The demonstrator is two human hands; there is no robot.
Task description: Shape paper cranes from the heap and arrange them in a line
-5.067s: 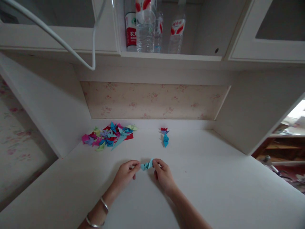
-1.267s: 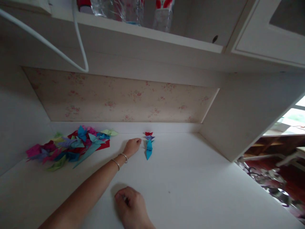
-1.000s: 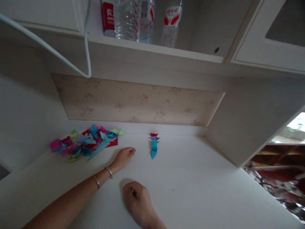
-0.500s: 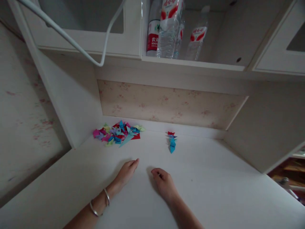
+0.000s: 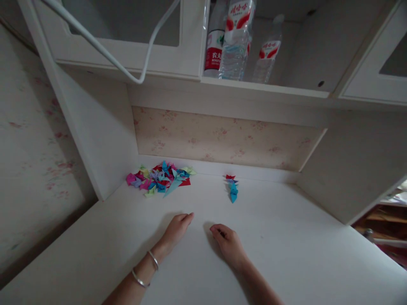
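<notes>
My left hand (image 5: 178, 229) rests with its side on the white desktop, fingers pressed together and thumb laid along them; nothing shows in it. Two silver bangles (image 5: 146, 272) circle that wrist. Just to the right lies my right hand (image 5: 227, 242), its fingers curled in loosely towards the thumb, with a dark gap and no object visible between them. Beyond the left hand is a heap of colourful folded-paper pieces (image 5: 160, 178). A short row of folded-paper pieces (image 5: 233, 191), red, purple and blue, lies beyond the right hand. Neither hand touches the paper.
White side panels (image 5: 92, 127) bound the desktop (image 5: 286, 254) left and right. An overhead cabinet shelf holds several plastic bottles (image 5: 235, 55). A white bent tube (image 5: 104, 57) hangs across the upper left. Shelves with objects (image 5: 378, 224) stand beyond the right edge.
The camera view has shifted slightly, so hands and paper pieces appear a little further right. Both hands keep the same pose, and the paper pieces stay in place.
</notes>
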